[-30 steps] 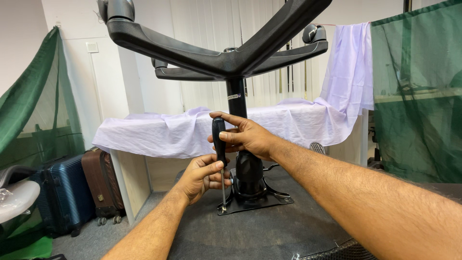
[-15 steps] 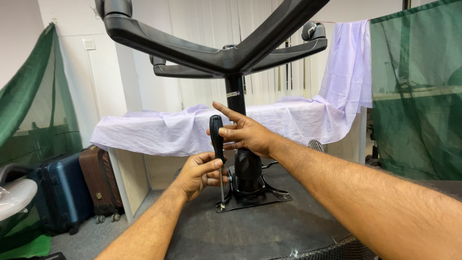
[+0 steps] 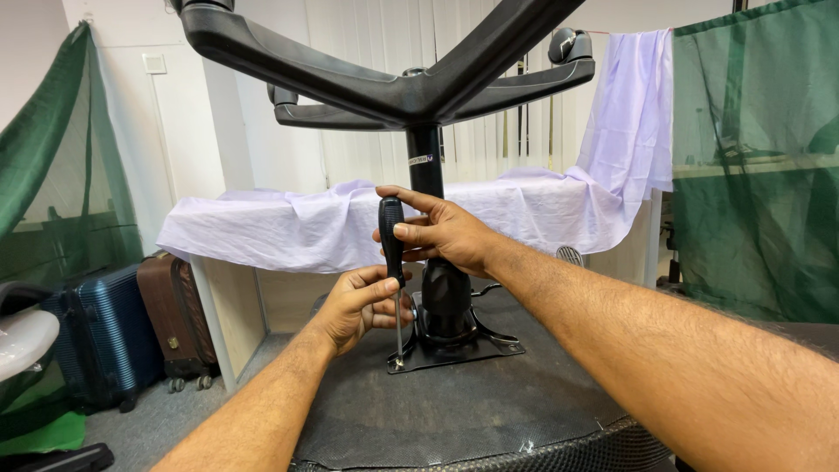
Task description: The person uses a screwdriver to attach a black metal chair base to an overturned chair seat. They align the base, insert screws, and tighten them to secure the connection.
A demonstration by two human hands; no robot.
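small white label (image 3: 420, 161) on black chair column (image 3: 426, 170), rectangular

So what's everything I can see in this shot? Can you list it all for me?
screwdriver: one, black handle, upright, tip at the plate's corner
mounting plate: one, black, on the chair underside
upturned chair seat: one, dark mesh, foreground
chair column: one, black, rising from the plate
star base: one, black, legs spread at the top
cloth: one, pale lilac, draped over the table behind
suitcases: two, blue and brown, floor at left
netting: green, at both sides
left hand: one, around the screwdriver shaft
right hand: one, gripping the handle
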